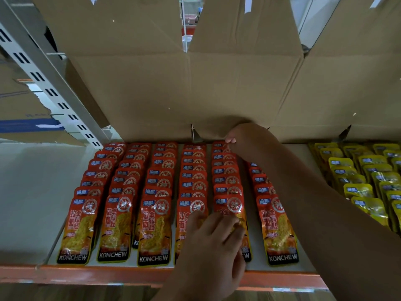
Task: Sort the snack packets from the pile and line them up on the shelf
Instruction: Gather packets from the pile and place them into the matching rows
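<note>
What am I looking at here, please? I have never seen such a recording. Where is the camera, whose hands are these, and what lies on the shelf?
There is no machine here. A person works with bare hands, and the single picture comes from a camera worn on the head, looking forward and down.

On the shelf lie red packets in six neat rows. Yellow packets lie to their right, and cardboard boxes stand behind.

The left hand rests on the front packets of the fourth and fifth rows. The right hand reaches to the last packet at the back of the fifth row. Both hands are blurred, so I cannot tell whether either one grips a packet.
</note>
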Available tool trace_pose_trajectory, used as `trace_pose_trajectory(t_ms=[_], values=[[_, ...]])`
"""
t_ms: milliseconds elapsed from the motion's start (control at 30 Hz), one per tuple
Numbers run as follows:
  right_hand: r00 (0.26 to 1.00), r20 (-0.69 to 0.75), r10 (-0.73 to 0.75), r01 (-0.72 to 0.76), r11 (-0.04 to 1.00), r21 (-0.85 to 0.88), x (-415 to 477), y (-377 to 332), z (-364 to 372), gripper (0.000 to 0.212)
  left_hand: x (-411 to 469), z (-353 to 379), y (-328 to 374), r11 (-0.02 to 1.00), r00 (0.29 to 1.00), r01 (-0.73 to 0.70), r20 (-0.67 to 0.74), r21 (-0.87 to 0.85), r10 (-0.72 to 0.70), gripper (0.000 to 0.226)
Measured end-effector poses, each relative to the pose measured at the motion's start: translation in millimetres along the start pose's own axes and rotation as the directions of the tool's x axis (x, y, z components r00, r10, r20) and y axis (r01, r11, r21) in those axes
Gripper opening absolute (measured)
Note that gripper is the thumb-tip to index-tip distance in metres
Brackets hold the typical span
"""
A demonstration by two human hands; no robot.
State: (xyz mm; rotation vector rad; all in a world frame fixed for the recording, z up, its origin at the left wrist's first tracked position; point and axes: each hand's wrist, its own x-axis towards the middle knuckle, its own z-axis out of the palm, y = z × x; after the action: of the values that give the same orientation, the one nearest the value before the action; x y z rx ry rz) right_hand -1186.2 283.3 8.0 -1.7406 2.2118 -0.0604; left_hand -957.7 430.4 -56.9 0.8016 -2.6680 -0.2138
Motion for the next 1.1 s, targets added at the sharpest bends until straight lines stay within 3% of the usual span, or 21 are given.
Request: trace_pose_trajectory(t_ms=[100, 200, 367, 733, 833, 933, 1033, 1100], values=[[0.997, 0.072, 0.034, -0.029, 0.997, -0.071, 3.8, 0.3, -2.5, 0.029, 0.1, -0.3, 0.7, 1.0, 1.0, 0.014, 0.006, 0.005, -0.014, 0.037], [0.998, 0.055, 0.023, -0.018, 0.996, -0.086, 4.8, 1.4, -0.8, 0.023, 0.4, -0.7, 2.1, 1.0, 1.0, 0.016, 0.006, 0.001, -0.016, 0.036], [0.962, 0.207, 0.179, -0.155, 0.98, -0.125, 27.2, -6.2, -0.1, 0.039, 0.6, -0.8, 3.1, 1.0, 1.0, 0.027, 0.011, 0.013, -0.027, 0.035], [0.968, 0.196, 0.155, -0.131, 0.983, -0.127, 28.9, 3.6, 4.0, 0.038, 0.6, 0.0, 2.3, 1.0, 1.0, 0.021, 0.007, -0.014, -0.021, 0.035], [0.994, 0.062, 0.086, -0.085, 0.996, -0.018, 16.5, 9.5, 2.0, 0.03, -0.6, 0.9, 1.6, 1.0, 1.0, 0.015, 0.0, -0.023, -0.015, 0.036], [0.99, -0.003, 0.141, -0.14, 0.985, 0.097, -8.6, 18.8, -10.3, 0.025, -1.4, 0.6, 1.3, 1.0, 1.0, 0.001, -0.013, -0.018, -0.001, 0.035], [0.956, -0.275, 0.099, -0.053, 0.984, 0.171, -51.4, 35.0, -15.9, 0.021, -1.7, 0.7, 1.0, 1.0, 0.999, -0.01, -0.031, -0.025, 0.009, 0.034], [0.944, -0.311, 0.111, -0.052, 0.98, 0.191, -79.8, 47.1, -18.3, 0.02, -2.2, 1.3, 0.7, 0.999, 0.998, -0.017, -0.055, -0.034, 0.016, 0.033]])
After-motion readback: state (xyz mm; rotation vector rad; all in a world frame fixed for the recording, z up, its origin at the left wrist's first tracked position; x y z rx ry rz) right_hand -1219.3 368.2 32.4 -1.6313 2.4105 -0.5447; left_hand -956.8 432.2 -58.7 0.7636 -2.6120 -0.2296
